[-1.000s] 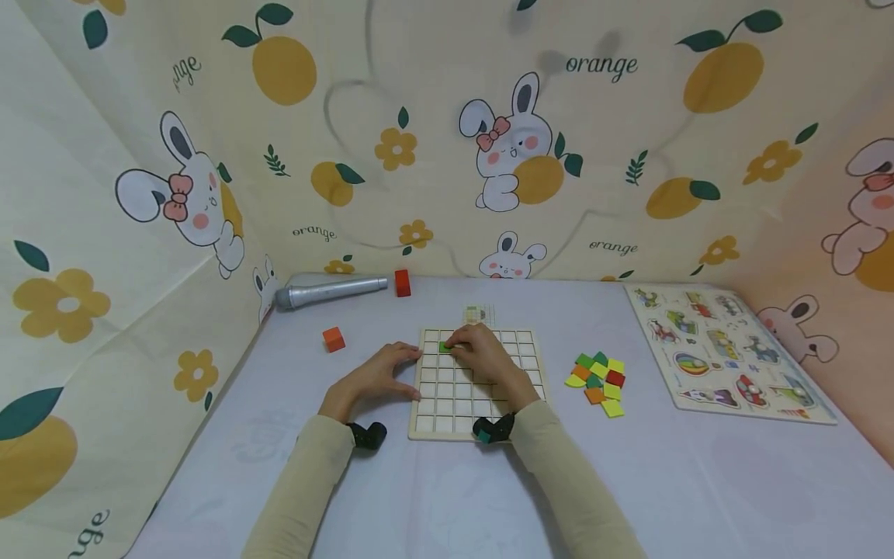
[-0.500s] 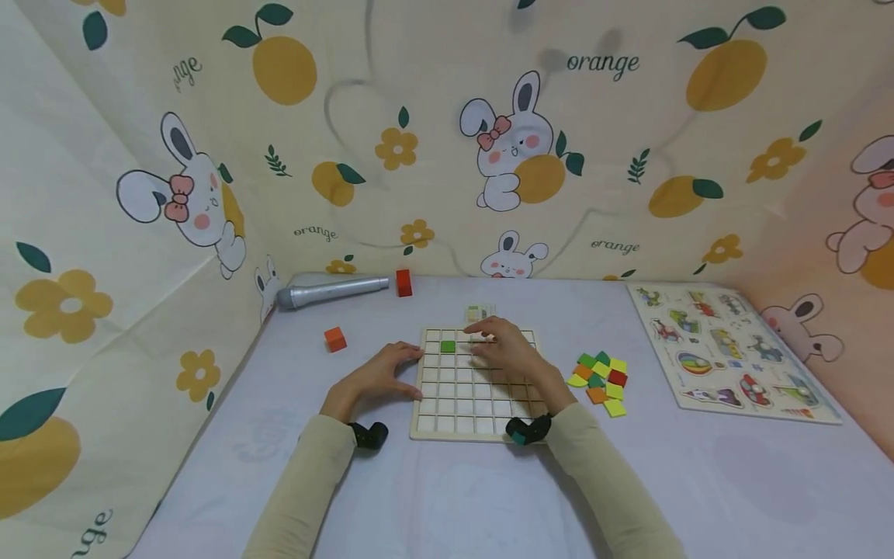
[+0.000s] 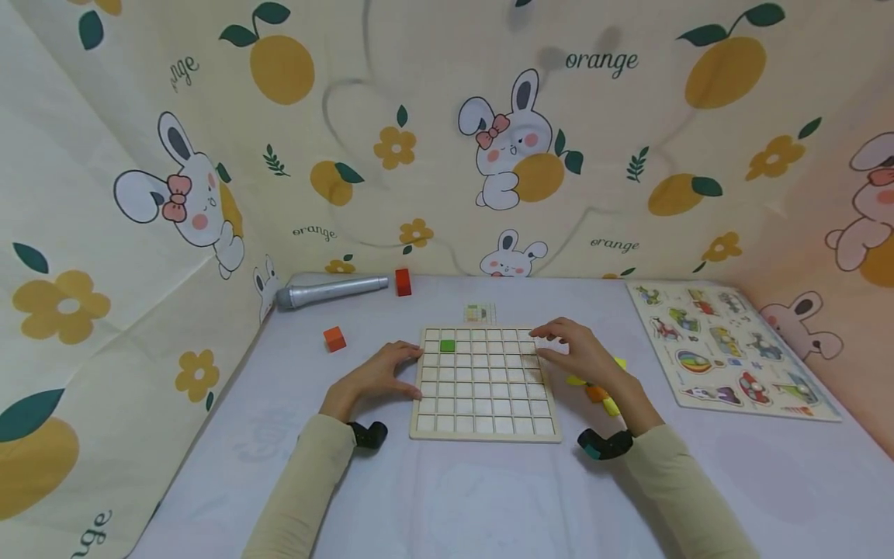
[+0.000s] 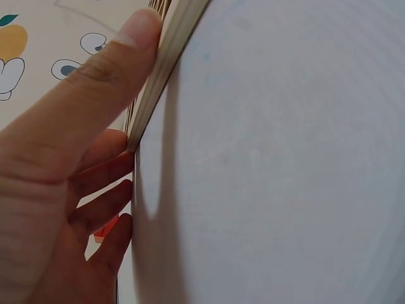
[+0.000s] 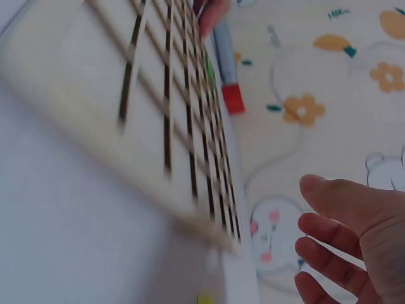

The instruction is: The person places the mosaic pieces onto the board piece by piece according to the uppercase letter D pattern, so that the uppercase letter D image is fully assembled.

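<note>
A pale grid board (image 3: 484, 437) lies flat on the white tabletop, with one green square tile (image 3: 448, 346) in a cell near its far left corner. My left hand (image 3: 377, 371) touches the board's left edge with thumb and fingertips spread along it, and the left wrist view shows the thumb (image 4: 117, 60) against the side of the frame. At the board's far right edge is my right hand (image 3: 583, 353), fingers loosely bent and apart, with nothing between them. Partly hidden beneath that hand are coloured tiles (image 3: 596, 394), orange and yellow ones showing.
Behind the board lies a small patterned card (image 3: 479, 313). A silver microphone (image 3: 335, 292), a red block (image 3: 403, 282) and an orange cube (image 3: 334, 338) are at the left. A picture puzzle board (image 3: 667, 307) lies at the right. Printed cloth (image 3: 433, 93) walls surround the table.
My right hand has let go of the green tile, leaving it in its cell, and has moved right across the board to the tile pile. My left hand has stayed in place.
</note>
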A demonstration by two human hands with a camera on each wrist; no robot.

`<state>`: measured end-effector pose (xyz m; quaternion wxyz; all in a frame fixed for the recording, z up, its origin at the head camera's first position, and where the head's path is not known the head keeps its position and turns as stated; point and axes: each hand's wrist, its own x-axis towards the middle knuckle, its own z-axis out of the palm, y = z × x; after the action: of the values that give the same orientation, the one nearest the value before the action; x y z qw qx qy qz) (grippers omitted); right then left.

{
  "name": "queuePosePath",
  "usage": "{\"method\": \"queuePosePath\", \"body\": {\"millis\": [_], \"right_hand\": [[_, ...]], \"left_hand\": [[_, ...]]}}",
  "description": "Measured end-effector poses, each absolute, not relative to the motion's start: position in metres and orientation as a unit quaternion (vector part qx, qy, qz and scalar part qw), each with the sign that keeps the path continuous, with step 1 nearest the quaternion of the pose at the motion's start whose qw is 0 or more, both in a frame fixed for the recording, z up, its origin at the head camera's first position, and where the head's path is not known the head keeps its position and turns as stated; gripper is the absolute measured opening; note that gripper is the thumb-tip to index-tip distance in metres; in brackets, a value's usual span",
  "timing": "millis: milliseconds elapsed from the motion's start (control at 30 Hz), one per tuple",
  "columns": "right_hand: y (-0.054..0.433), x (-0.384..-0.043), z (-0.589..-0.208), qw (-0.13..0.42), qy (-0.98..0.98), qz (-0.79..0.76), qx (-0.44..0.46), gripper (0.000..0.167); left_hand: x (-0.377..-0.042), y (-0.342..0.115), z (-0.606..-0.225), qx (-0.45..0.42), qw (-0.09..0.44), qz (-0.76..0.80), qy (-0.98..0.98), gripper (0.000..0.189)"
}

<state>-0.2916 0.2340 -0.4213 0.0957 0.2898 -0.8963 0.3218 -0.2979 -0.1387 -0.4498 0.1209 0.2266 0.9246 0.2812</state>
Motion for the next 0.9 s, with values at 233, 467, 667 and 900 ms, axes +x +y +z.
{"method": "queuePosePath", "body": {"millis": [233,467,667,900], "right_hand": [[0.27,-0.288,-0.429,0.099,-0.919,0.288,0.25,0.024],[0.291,-0.292,-0.436,0.049,-0.944,0.28,0.164,0.024],[0.298,-0.297,-0.443,0.027,-0.956,0.253,0.145,0.022],[0.301,-0.3,-0.444,0.016,-0.96,0.239,0.145,0.021]], "left_hand": [[-0.298,-0.14,-0.45,0.227,0.117,0.282,0.925,0.081],[-0.3,-0.143,-0.453,0.259,0.107,0.292,0.914,0.08],[-0.3,-0.143,-0.452,0.256,0.111,0.294,0.914,0.08],[-0.3,-0.142,-0.451,0.252,0.114,0.292,0.915,0.081]]}}
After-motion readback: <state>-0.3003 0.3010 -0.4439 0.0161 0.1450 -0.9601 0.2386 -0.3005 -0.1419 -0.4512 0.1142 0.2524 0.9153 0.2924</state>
